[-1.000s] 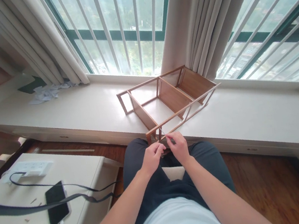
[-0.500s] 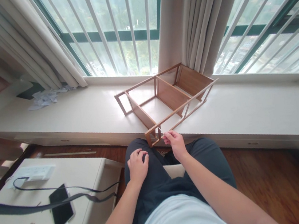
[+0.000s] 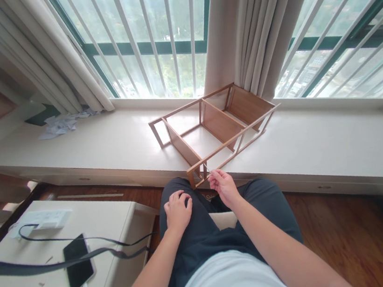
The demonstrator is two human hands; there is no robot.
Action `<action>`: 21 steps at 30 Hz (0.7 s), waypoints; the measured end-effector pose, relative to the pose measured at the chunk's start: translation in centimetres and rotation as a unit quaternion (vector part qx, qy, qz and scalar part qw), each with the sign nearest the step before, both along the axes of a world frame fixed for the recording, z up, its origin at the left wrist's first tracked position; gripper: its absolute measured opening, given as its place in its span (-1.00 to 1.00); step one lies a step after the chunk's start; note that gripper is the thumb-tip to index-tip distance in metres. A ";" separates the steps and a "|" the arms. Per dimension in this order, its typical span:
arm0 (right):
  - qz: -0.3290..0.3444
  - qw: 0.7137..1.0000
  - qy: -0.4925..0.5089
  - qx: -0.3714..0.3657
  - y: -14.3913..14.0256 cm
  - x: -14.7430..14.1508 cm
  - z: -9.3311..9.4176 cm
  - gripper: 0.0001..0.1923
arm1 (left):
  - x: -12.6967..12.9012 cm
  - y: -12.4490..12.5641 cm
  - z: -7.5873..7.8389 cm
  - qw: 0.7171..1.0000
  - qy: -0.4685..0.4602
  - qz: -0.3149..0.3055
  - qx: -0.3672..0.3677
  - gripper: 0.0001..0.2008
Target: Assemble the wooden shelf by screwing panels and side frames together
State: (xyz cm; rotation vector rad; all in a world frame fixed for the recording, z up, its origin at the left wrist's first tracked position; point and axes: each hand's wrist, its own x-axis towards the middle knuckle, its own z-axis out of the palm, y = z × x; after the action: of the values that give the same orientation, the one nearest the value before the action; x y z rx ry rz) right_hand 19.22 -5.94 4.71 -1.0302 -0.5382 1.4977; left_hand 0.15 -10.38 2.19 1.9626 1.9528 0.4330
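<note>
- The window ledge runs wide across the view ahead of me, with pale curtains hanging down to it at the middle and at the left.
- To my left stands a white desk. It carries a black phone, a white power strip and a dark strap lying across it.
- The wooden shelf frame lies on its side on the ledge, its far end against the curtain and its near corner jutting over the ledge edge towards my knees.
- A heap of crumpled paper scraps sits at the far left of the ledge, well apart from the frame.
- My left hand rests on my left thigh, fingers loosely curled and grasping nothing, near the frame's corner but not touching it.
- My right hand is raised just beside the near corner of the frame, its fingers pinched on a thin metal tool.
- The tool is a slim pale rod that slants up and left from my fingertips to the frame's lower rail, close to the corner post. I cannot tell its kind, nor whether its tip touches the wood.
</note>
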 end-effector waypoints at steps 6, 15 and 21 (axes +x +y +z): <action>-0.019 0.999 -0.028 0.000 -0.1 -0.1 -0.1 -0.61 | 0.1 0.0 0.1 1.000 0.007 0.002 -0.007 -0.78; -0.007 0.999 -0.035 -0.005 -0.1 0.2 -0.5 -0.60 | 0.0 0.0 0.0 1.000 0.009 -0.003 0.000 -0.77; -0.002 0.999 -0.031 -0.008 -0.2 0.4 -0.9 -0.60 | 0.1 0.0 0.1 1.000 0.008 -0.006 -0.002 -0.78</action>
State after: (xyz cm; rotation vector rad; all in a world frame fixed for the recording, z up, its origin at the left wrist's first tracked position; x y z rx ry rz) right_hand 19.62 -6.18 3.80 -1.0933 -0.5680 1.4720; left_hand 0.23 -10.40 2.28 1.9794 1.9499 0.4109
